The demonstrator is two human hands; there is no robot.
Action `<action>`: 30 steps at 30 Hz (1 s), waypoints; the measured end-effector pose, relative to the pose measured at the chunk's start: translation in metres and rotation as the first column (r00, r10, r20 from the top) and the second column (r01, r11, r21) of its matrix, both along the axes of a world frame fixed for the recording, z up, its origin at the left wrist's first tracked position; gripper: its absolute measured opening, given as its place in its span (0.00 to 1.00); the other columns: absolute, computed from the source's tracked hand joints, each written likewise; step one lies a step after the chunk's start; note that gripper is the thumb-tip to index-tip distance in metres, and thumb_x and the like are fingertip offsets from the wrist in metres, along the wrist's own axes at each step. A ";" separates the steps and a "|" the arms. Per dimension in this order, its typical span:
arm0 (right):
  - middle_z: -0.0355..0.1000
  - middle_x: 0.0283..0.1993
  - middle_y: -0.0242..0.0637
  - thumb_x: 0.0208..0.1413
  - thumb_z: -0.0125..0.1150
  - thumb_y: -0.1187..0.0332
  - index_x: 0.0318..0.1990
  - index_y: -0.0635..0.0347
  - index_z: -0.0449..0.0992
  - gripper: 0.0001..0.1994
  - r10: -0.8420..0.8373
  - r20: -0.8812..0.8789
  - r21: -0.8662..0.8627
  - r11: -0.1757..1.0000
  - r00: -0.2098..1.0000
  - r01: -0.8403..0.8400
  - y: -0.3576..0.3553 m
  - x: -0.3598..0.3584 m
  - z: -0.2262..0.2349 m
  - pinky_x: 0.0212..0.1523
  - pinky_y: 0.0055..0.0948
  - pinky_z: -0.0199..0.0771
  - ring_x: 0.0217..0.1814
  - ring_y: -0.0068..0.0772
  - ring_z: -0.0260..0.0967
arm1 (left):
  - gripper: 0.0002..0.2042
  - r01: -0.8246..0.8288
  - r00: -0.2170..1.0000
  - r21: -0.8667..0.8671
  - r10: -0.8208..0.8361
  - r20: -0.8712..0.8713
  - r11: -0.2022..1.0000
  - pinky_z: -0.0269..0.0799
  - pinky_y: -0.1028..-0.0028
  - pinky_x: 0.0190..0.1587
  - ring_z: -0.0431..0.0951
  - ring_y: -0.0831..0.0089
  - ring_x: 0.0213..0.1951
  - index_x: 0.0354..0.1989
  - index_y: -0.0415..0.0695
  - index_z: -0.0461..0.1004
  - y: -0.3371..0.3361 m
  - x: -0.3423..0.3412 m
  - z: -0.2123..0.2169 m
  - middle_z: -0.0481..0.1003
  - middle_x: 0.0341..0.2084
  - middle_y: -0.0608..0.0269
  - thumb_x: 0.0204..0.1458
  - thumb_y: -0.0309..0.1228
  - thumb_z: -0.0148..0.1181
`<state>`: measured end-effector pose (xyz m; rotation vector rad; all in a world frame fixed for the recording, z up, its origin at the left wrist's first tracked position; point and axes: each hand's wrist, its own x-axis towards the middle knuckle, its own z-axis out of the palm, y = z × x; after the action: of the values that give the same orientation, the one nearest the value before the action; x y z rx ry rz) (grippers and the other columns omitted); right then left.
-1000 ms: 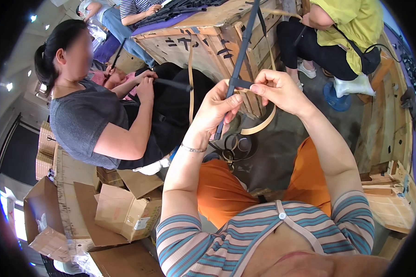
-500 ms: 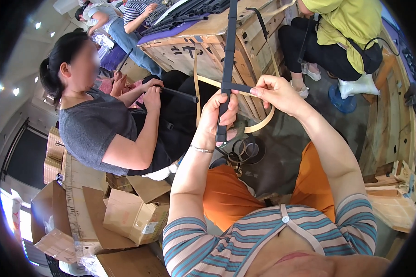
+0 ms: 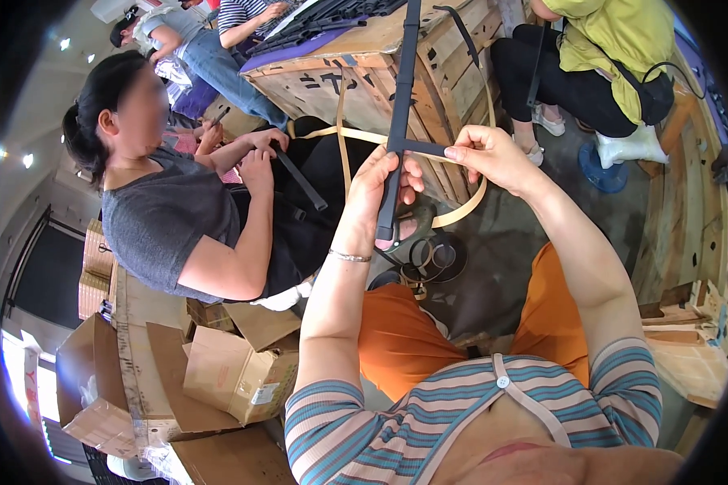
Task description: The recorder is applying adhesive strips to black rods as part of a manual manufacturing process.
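Observation:
A long flat black strip [image 3: 404, 89] runs from the top edge down across my left hand [image 3: 372, 186], which holds it between thumb and loosely curled fingers. From the strip, at thumb height, a short black band [image 3: 423, 148] goes off to the right. My right hand [image 3: 493, 159] pinches the band's far end between thumb and fingertips and keeps it stretched level. A tan strap [image 3: 459, 214] curves behind and below my hands. Whether it joins the black band is hidden.
A wooden crate [image 3: 332, 85] topped with several black strips [image 3: 332, 28] stands ahead. At left, a person in grey [image 3: 174, 210] holds another black strip [image 3: 303, 182]. Another person in yellow [image 3: 615, 48] sits at far right. Open cardboard boxes [image 3: 226, 368] lie at lower left.
My left fingers have loosened and spread a little around the strip. My right hand has shifted slightly right with the band's end. The person in grey has swung their strip to point lower.

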<state>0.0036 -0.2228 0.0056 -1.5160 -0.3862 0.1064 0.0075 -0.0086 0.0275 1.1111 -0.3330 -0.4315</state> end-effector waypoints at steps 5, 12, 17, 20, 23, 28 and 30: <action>0.63 0.21 0.23 0.52 0.59 0.63 0.25 0.58 0.68 0.10 -0.021 0.009 -0.031 0.999 1.000 0.021 -0.001 0.002 -0.001 0.20 0.14 0.61 0.19 0.12 0.59 | 0.12 0.046 0.993 0.099 -0.034 -0.113 0.994 0.61 0.82 0.19 0.66 0.77 0.22 0.41 0.40 0.65 0.005 0.003 0.001 0.66 0.24 0.62 0.56 0.36 0.46; 0.63 0.18 0.24 0.52 0.58 0.66 0.23 0.59 0.67 0.11 0.007 0.011 -0.002 1.000 1.000 -0.007 0.000 -0.001 0.000 0.16 0.14 0.56 0.16 0.13 0.59 | 0.10 -0.032 0.999 0.142 0.027 0.033 0.989 0.52 0.85 0.11 0.57 0.83 0.11 0.38 0.40 0.61 -0.002 -0.004 0.001 0.62 0.15 0.67 0.54 0.31 0.51; 0.62 0.17 0.24 0.52 0.59 0.66 0.23 0.60 0.67 0.11 0.030 0.055 -0.007 1.000 0.998 -0.030 -0.007 -0.003 0.003 0.15 0.14 0.56 0.15 0.13 0.58 | 0.11 0.107 0.992 -0.031 -0.109 -0.056 0.994 0.48 0.85 0.08 0.55 0.85 0.08 0.41 0.39 0.62 0.005 -0.003 0.009 0.60 0.13 0.68 0.48 0.21 0.51; 0.62 0.17 0.23 0.51 0.59 0.65 0.24 0.60 0.67 0.11 0.055 0.063 0.004 0.998 0.996 -0.055 -0.009 -0.003 0.005 0.15 0.14 0.55 0.15 0.12 0.58 | 0.21 0.221 0.957 -0.270 -0.261 -0.124 0.937 0.49 0.85 0.07 0.55 0.83 0.08 0.52 0.36 0.57 0.010 -0.003 0.013 0.60 0.13 0.66 0.48 0.20 0.49; 0.62 0.17 0.24 0.52 0.59 0.65 0.24 0.60 0.67 0.11 0.073 0.066 0.018 0.997 0.995 -0.074 -0.010 -0.004 0.007 0.15 0.14 0.56 0.15 0.12 0.58 | 0.27 0.325 0.888 -0.493 -0.439 -0.134 0.807 0.52 0.83 0.06 0.56 0.80 0.07 0.59 0.36 0.50 0.011 -0.004 0.014 0.60 0.13 0.59 0.48 0.21 0.46; 0.62 0.21 0.25 0.53 0.58 0.67 0.23 0.58 0.66 0.10 0.103 0.036 0.003 0.995 0.994 -0.103 -0.008 -0.008 0.010 0.19 0.13 0.59 0.18 0.12 0.59 | 0.28 0.359 0.859 -0.582 -0.502 -0.100 0.730 0.55 0.79 0.05 0.58 0.75 0.06 0.60 0.35 0.46 0.009 -0.005 0.013 0.62 0.14 0.53 0.48 0.24 0.45; 0.62 0.21 0.25 0.53 0.58 0.67 0.23 0.59 0.66 0.10 0.128 0.042 0.011 0.992 0.991 -0.129 -0.008 -0.009 0.010 0.19 0.13 0.60 0.19 0.12 0.59 | 0.29 0.366 0.854 -0.593 -0.511 -0.091 0.717 0.55 0.79 0.05 0.59 0.75 0.06 0.60 0.35 0.46 0.010 -0.005 0.013 0.63 0.14 0.52 0.48 0.25 0.45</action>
<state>-0.0052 -0.2303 0.0155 -1.4816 -0.5169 0.1736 0.0026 0.0009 0.0400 0.3744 -0.4693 -0.8370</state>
